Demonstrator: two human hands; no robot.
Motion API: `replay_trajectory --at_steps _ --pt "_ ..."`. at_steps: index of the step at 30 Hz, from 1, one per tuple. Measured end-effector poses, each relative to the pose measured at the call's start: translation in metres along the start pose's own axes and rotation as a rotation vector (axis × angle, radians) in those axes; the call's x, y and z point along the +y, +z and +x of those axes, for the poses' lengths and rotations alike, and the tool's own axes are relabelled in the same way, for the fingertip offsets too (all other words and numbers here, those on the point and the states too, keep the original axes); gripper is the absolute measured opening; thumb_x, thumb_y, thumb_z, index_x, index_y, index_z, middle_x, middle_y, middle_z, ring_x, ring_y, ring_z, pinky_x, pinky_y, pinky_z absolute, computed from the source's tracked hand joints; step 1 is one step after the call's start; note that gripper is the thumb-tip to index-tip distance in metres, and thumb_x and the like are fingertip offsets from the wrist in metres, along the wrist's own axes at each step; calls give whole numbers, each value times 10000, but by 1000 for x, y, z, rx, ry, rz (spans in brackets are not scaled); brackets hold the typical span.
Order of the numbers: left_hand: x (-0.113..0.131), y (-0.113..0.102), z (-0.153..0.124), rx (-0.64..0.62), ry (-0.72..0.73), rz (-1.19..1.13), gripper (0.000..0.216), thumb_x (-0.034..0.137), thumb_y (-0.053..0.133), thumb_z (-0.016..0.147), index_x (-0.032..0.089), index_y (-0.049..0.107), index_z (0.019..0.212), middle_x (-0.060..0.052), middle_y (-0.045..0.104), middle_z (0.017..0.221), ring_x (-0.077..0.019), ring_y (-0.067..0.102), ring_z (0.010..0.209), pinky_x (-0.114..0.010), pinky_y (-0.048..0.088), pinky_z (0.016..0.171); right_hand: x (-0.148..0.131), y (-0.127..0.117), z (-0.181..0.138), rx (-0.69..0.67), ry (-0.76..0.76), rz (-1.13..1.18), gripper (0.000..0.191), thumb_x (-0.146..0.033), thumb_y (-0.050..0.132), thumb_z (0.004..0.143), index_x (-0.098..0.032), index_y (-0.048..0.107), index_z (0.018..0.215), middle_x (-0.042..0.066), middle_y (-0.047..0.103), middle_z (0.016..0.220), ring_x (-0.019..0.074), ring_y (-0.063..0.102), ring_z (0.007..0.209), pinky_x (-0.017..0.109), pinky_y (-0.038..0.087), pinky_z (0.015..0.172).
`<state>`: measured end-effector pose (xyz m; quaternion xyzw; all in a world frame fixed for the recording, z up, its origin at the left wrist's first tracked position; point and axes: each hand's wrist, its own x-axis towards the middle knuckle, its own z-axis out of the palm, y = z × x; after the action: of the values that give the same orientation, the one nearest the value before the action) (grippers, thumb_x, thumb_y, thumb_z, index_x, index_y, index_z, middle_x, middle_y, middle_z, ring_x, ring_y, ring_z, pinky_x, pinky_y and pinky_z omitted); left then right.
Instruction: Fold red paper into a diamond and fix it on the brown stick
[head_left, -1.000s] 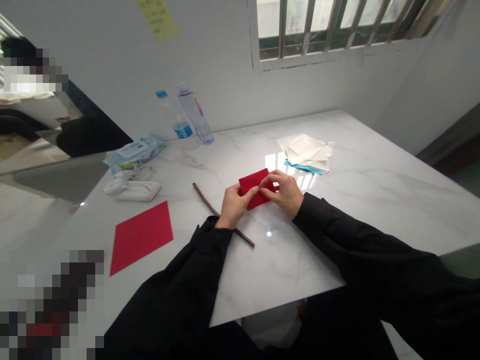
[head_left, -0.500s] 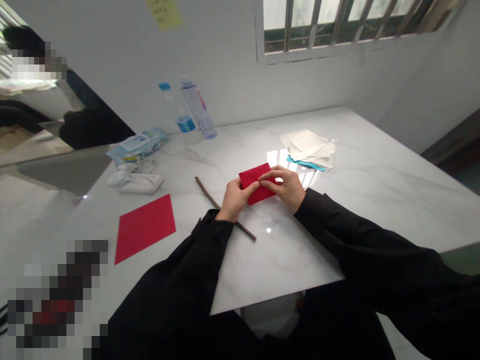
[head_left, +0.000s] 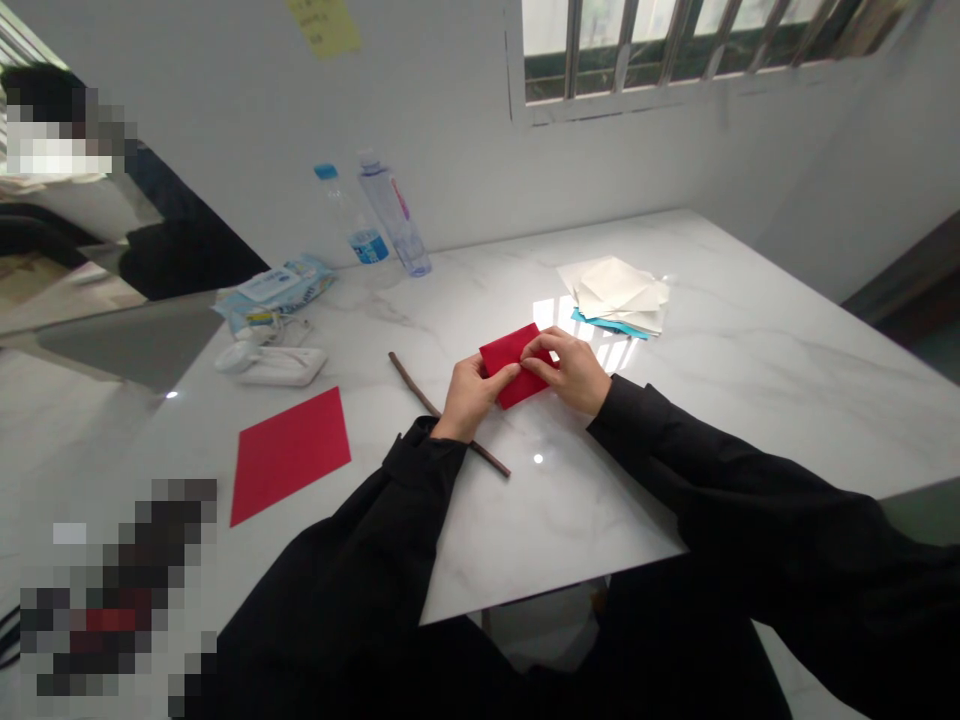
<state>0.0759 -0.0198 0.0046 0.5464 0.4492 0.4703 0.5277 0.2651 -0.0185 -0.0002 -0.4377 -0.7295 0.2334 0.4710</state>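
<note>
A small folded piece of red paper is held up between both hands over the table. My left hand grips its left side, thumb across the front and the other fingers behind. With thumb and forefinger pinched together, my right hand holds the paper near its middle. Beneath my left wrist lies a thin brown stick, partly hidden by the hand and sleeve. A flat sheet of red paper rests on the table to the left.
On the marble-patterned table sits a pile of cream paper over blue sheets. Two plastic bottles stand by the wall. A wipes pack and a white device lie at the left. A person is beyond.
My right fingertips have shifted slightly on the red paper, the forefinger now more bent. Both hands stay in nearly the same place. The whole view has moved a little.
</note>
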Motion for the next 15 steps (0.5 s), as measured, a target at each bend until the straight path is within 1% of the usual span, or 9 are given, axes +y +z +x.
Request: replay_trajectory --at_steps 2,5,7,8,11,15 --pt "0 0 0 1 -6 4 451 384 893 704 119 801 1058 -104 811 1038 -255 737 902 -375 580 867 3 0 0 -12 24 19 68 -244 673 921 -224 727 885 58 670 982 214 655 916 376 548 880" --pt "-2 -1 2 16 -14 10 455 382 896 688 117 797 1045 -105 812 1030 -262 738 901 -380 579 870 7 0 1 -25 85 69 65 -261 674 911 -228 728 894 67 648 1016 217 642 941 336 557 786" --pt "-3 -1 2 36 -18 8 464 385 901 678 118 795 1042 -107 812 1033 -269 739 910 -386 577 881 10 -1 2 -48 113 112 77 -287 686 900 -228 735 901 69 647 1029 218 634 957 318 552 755" --pt "-4 -2 3 43 -19 6 467 388 904 674 117 794 1039 -110 811 1041 -272 740 919 -389 576 888 11 -1 3 -64 117 133 91 -303 691 897 -225 738 904 68 654 1024 219 632 964 320 549 768" --pt "-5 -2 3 37 -16 -7 482 406 908 674 114 793 1040 -121 808 1064 -283 742 947 -404 574 912 13 -2 4 -108 107 174 135 -341 687 904 -218 742 912 56 682 986 220 632 963 360 531 872" --pt "-5 -2 2 20 -11 -45 504 415 911 677 119 786 1066 -120 807 1087 -285 744 979 -421 571 948 12 -1 4 -113 86 190 141 -350 687 910 -224 749 915 49 694 983 217 638 954 384 506 944"
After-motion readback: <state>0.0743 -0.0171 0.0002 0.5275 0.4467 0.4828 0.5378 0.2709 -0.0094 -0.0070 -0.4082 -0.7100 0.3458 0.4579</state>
